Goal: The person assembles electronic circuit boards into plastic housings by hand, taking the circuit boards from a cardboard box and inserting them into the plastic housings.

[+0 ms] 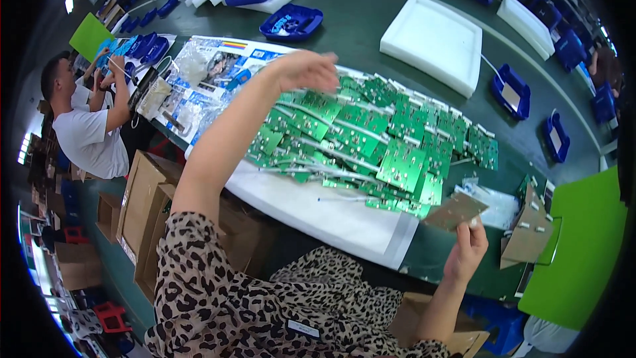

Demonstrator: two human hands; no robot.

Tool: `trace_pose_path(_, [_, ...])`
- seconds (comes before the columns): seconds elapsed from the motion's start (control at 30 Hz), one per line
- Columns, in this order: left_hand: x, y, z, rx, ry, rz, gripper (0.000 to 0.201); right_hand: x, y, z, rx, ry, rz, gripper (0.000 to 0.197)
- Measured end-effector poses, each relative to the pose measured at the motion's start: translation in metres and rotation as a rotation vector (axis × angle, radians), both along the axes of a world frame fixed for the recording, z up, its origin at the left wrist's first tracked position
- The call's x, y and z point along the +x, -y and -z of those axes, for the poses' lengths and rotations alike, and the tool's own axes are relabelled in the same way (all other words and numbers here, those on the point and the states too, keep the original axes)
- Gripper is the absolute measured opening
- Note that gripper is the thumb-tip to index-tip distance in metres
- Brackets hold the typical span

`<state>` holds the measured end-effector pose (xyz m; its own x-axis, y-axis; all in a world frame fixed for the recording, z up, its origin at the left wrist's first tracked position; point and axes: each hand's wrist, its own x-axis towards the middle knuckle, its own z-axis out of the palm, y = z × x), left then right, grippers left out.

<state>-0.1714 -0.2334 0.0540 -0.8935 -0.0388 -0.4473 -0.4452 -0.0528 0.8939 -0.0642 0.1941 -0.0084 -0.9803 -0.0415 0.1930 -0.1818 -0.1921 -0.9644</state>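
Observation:
Over the far left part of a spread of green circuit boards (403, 162), my left hand (306, 71) is raised with its fingers stretched out. Motion blurs the fingertips, and nothing shows in them. My right hand (466, 252), at the near right of the spread, pinches a circuit board (457, 211) by its near edge. The brown side of that board faces me, and it is held tilted above the table. White cables lie across the green boards, which overlap one another on a white foam sheet (318, 215).
Brown-backed boards (528, 229) lean by a green panel (576, 245) at right. Across the table stand a white foam tray (430, 43) and blue bins (291, 23). A person in a white shirt (89, 136) works at left. Cardboard boxes (142, 205) stand at the near left.

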Motion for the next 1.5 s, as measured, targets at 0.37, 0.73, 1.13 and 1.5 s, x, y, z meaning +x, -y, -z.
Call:
trace_pose_path(0.37, [-0.147, 0.176, 0.113, 0.071, 0.046, -0.940, 0.037, 0.041, -0.066, 0.041, -0.195, 0.521, 0.067, 0.009])
trace_pose_path(0.73, [-0.130, 0.125, 0.060, 0.504, -0.097, -0.684, 0.027, 0.032, -0.072, 0.029, -0.226, 0.445, 0.079, 0.021])
trace_pose_path(1.13, [0.084, -0.155, 0.001, 0.048, -0.240, 0.150, 0.072, -0.048, -0.001, -0.014, -0.328, 0.275, -0.117, 0.011])
trace_pose_path(1.5, [0.141, -0.198, 0.012, -0.141, -0.359, 0.322, 0.063, -0.003, 0.003, -0.014, -0.133, 0.259, -0.012, 0.006])
